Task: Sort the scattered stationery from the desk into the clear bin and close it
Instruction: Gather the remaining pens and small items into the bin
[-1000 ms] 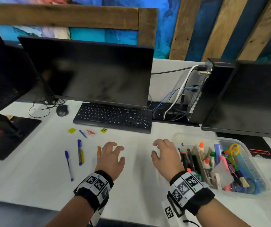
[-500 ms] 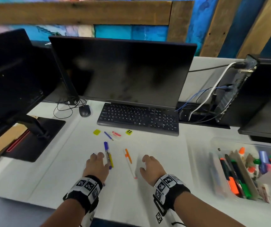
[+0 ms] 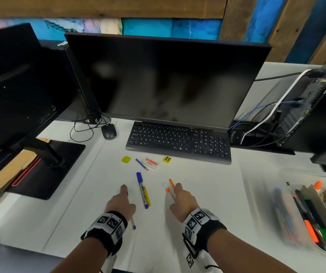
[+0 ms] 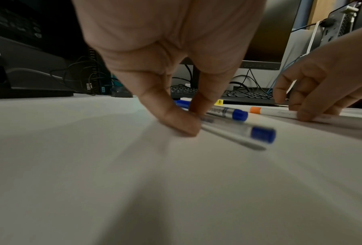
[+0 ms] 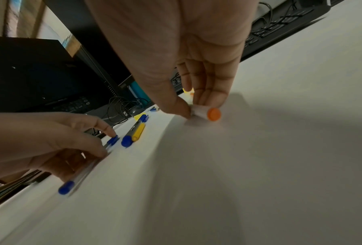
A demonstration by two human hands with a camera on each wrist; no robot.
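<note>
My left hand pinches a clear pen with a blue cap between thumb and finger, low on the white desk. My right hand pinches a white marker with orange caps, which lies on the desk. In the head view the left hand and right hand flank a blue whiteboard marker and a yellow highlighter. The clear bin, holding several pens and markers, stands open at the right.
Ahead of my hands lie a yellow square piece, a short blue pencil, a white eraser and a yellow sharpener. Behind them stand a black keyboard, mouse and monitors.
The view has swung left, away from the bin. Both hands moved left to the loose pens and came down; the left now pinches the blue pen, the right the orange marker.
</note>
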